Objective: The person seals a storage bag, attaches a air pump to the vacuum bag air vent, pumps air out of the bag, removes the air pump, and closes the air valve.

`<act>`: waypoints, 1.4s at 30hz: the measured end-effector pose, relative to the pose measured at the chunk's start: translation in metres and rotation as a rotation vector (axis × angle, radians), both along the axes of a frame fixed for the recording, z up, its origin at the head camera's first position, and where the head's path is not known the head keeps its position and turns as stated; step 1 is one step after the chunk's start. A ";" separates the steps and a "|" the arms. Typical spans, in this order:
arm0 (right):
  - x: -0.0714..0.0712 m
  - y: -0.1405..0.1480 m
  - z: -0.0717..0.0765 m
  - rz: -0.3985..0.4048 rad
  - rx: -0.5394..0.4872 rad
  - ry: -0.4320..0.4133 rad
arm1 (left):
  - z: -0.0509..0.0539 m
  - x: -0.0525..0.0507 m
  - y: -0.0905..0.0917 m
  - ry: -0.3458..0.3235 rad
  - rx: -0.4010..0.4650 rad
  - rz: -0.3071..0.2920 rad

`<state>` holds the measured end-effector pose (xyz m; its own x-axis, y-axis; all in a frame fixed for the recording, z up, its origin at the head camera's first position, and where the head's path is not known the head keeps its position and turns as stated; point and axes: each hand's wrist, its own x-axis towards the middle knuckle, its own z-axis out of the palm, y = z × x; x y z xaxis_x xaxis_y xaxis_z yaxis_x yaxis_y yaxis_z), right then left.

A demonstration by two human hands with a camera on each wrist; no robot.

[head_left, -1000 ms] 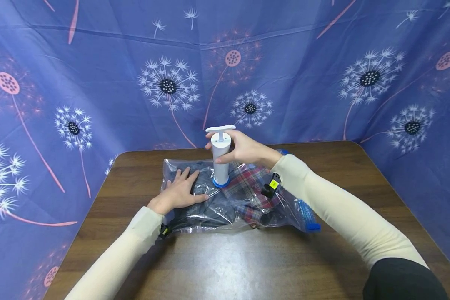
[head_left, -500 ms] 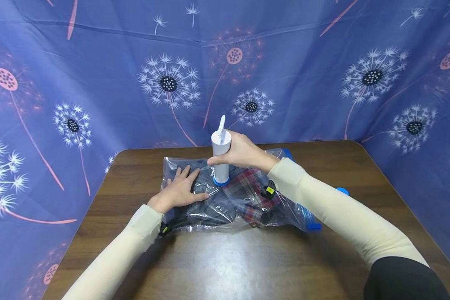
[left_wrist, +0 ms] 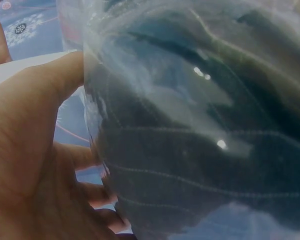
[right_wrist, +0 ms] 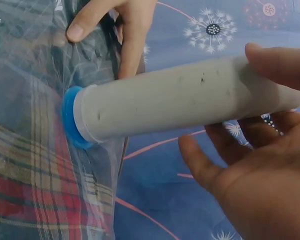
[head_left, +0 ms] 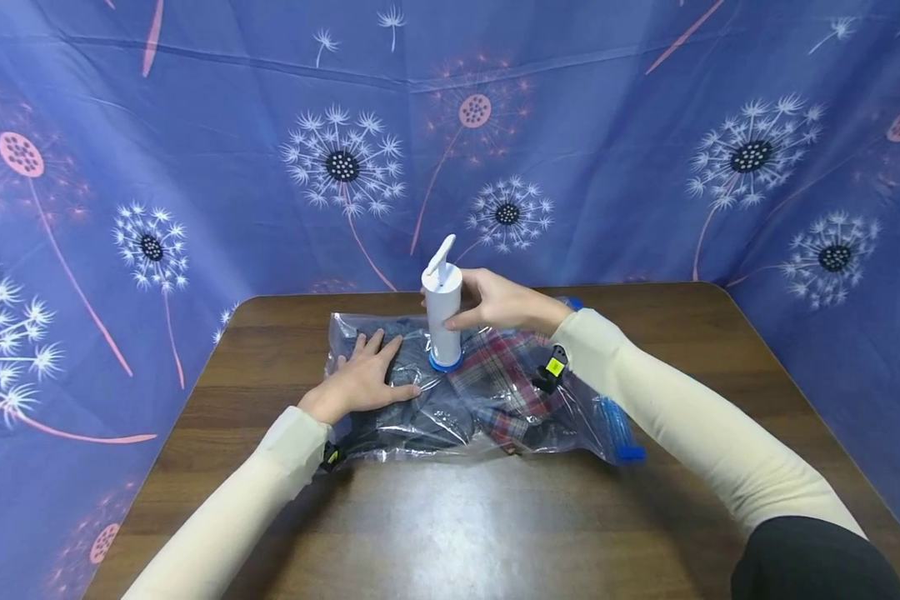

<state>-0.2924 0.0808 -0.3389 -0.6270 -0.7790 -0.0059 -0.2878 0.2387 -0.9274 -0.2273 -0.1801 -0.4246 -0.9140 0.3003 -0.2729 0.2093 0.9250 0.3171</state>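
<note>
A clear plastic vacuum storage bag [head_left: 450, 457] lies on the table with dark stitched fabric [left_wrist: 205, 165] and a red plaid cloth [head_left: 498, 373] inside. Upright on it stands a white hand pump [head_left: 444, 321], its blue base ring [right_wrist: 74, 117] against the plastic. My right hand [head_left: 498, 302] holds the pump's barrel, thumb on the near side and fingers behind. The pump's handle [head_left: 441, 254] sits a short way above the barrel, turned at a slant. Left of the pump, my left hand [head_left: 363, 379] rests spread on the bag over the dark fabric.
The wooden table [head_left: 420, 533] reaches toward me and past both ends of the bag. A blue zip strip [head_left: 617, 429] closes off the bag's right end, partly behind my right sleeve. A blue dandelion-print curtain [head_left: 607, 167] hangs behind the table.
The pump's handle has turned from crosswise to slanted. My right hand has shifted its grip on the barrel, turning in and back out. My left hand keeps its place on the bag.
</note>
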 end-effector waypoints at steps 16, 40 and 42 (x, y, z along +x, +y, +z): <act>0.019 -0.022 -0.009 -0.402 0.163 0.278 | 0.000 -0.001 0.000 -0.008 0.001 -0.004; 0.022 -0.006 0.013 -0.353 0.214 0.332 | 0.000 0.001 0.001 -0.006 -0.001 0.000; 0.025 -0.008 0.013 -0.368 0.218 0.308 | 0.000 0.002 0.001 -0.009 0.001 -0.002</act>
<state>-0.2676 0.0730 -0.3264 -0.8573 -0.5079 0.0847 -0.4000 0.5532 -0.7307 -0.2256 -0.1791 -0.4249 -0.9109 0.3029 -0.2803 0.2087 0.9241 0.3202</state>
